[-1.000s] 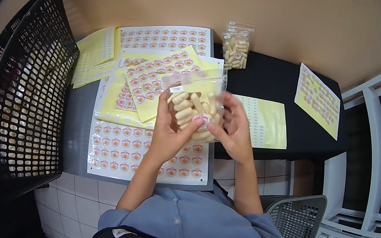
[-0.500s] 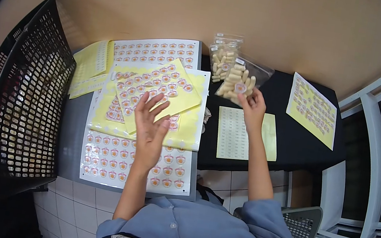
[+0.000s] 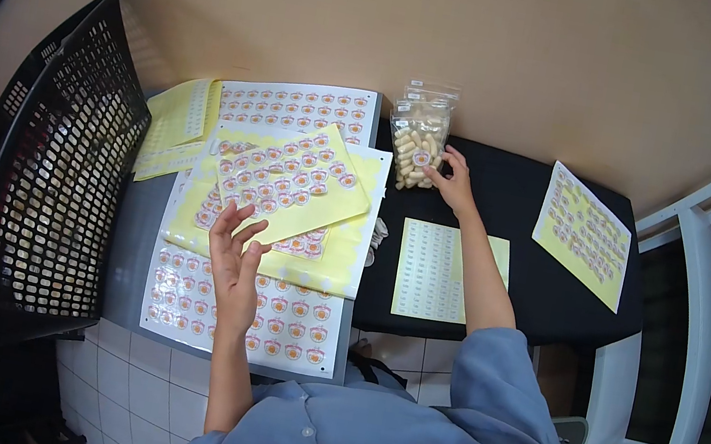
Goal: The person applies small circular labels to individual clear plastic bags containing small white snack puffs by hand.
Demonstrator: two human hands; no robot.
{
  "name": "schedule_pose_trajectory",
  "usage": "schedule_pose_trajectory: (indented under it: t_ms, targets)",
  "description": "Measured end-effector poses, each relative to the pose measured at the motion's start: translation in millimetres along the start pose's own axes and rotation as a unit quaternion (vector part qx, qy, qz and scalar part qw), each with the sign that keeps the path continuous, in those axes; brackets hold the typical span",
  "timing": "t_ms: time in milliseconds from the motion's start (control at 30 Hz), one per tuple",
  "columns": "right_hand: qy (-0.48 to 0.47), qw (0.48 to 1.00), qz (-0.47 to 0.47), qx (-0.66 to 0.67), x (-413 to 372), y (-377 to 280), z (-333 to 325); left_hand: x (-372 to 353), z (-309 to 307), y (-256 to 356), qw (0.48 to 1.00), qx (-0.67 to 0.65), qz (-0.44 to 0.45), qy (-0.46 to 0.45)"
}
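My right hand [image 3: 449, 179] is at the lower right edge of a clear zip bag of pale capsules [image 3: 416, 149], thumb and fingers on it near its round sticker. This bag lies on top of other similar bags at the back of the black table. My left hand [image 3: 236, 259] hovers with fingers apart and nothing in it, over the lower left of the stacked sticker sheets. Beneath and beyond it lie a yellow sheet with round stickers [image 3: 293, 176] and a larger white sheet of the same stickers [image 3: 293, 325].
A black perforated basket [image 3: 69, 165] stands at the left. Yellow sheets [image 3: 171, 130] lie beside it. On the black table [image 3: 546, 320] are a small-label sheet [image 3: 432, 272] and another sticker sheet [image 3: 587, 233]. White metal rails [image 3: 698, 308] are at the right.
My right hand has moved left with the capsule bag, which now lies over the other bags. My left hand has moved down and left, still apart from the sheets.
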State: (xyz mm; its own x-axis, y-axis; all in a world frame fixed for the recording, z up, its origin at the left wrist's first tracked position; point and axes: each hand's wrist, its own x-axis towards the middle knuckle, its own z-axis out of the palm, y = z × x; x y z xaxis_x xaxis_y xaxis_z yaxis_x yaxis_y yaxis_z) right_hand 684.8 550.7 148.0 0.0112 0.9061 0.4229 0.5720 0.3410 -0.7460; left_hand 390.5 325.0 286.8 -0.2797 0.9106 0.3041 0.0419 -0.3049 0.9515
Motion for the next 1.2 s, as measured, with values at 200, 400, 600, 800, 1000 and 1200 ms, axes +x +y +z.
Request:
schedule_pose_trajectory:
  t_ms: [200, 400, 600, 800, 1000, 1200]
  targets:
    - [-0.039, 0.986, 0.094, 0.132, -3, 6, 1, 1, -1, -3, 1.000, 0.024, -0.008, 0.003]
    - [0.044, 0.993, 0.022, 0.106, -14, 1, 6, 3, -1, -1, 0.999, 0.001, -0.043, -0.011]
    - [0.040, 0.998, 0.051, -0.007, -19, -23, -6, 4, -9, -3, 1.000, 0.020, -0.020, -0.008]
    - [0.070, 0.993, 0.088, 0.020, -25, -20, 3, 0, -39, 5, 1.000, -0.010, -0.014, -0.023]
    - [0.229, 0.972, 0.044, -0.040, -18, -38, -5, -22, -112, 54, 0.998, -0.002, 0.002, -0.069]
    - [0.248, 0.954, -0.163, 0.053, 71, -218, -14, -74, -234, 100, 0.969, -0.206, 0.045, -0.128]
